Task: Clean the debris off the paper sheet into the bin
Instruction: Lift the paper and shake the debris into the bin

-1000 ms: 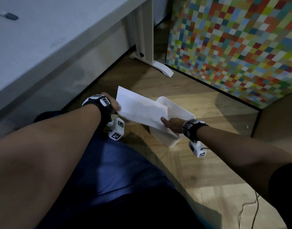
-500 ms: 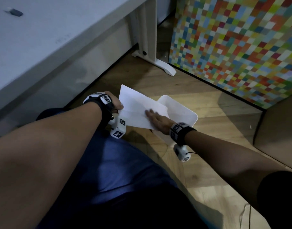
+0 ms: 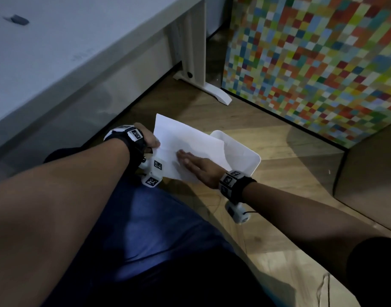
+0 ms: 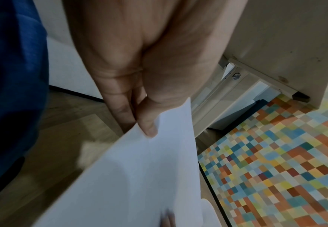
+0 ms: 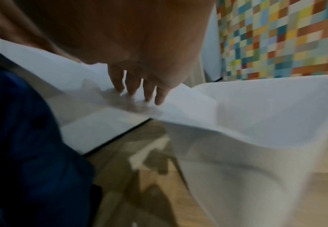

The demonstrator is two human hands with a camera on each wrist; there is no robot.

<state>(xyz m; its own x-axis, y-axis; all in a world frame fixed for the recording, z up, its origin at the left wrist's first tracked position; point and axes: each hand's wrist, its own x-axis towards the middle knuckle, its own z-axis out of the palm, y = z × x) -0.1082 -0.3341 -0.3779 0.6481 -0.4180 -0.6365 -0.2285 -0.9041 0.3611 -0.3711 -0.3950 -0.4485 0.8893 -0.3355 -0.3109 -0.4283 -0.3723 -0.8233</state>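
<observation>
A white paper sheet (image 3: pixel 185 142) is held tilted over a white bin (image 3: pixel 245 156) that stands on the wooden floor. My left hand (image 3: pixel 150 140) pinches the sheet's near left edge between thumb and fingers; in the left wrist view the thumb lies on top of the sheet (image 4: pixel 139 176). My right hand (image 3: pixel 192 162) lies flat on the sheet with straight fingers; in the right wrist view its fingertips (image 5: pixel 159 99) touch the paper (image 5: pixel 178 107) next to the bin (image 5: pixel 275 115). No debris shows on the sheet.
A white desk (image 3: pixel 57 52) stands at the upper left, its leg and foot (image 3: pixel 212 89) behind the bin. A panel of coloured squares (image 3: pixel 311 63) rises at the right, a brown box (image 3: pixel 371 173) beside it. My blue-clad legs fill the bottom.
My right hand has let go of the sheet's lower right corner and slid left across the paper, fingers flat. The left hand keeps its pinch.
</observation>
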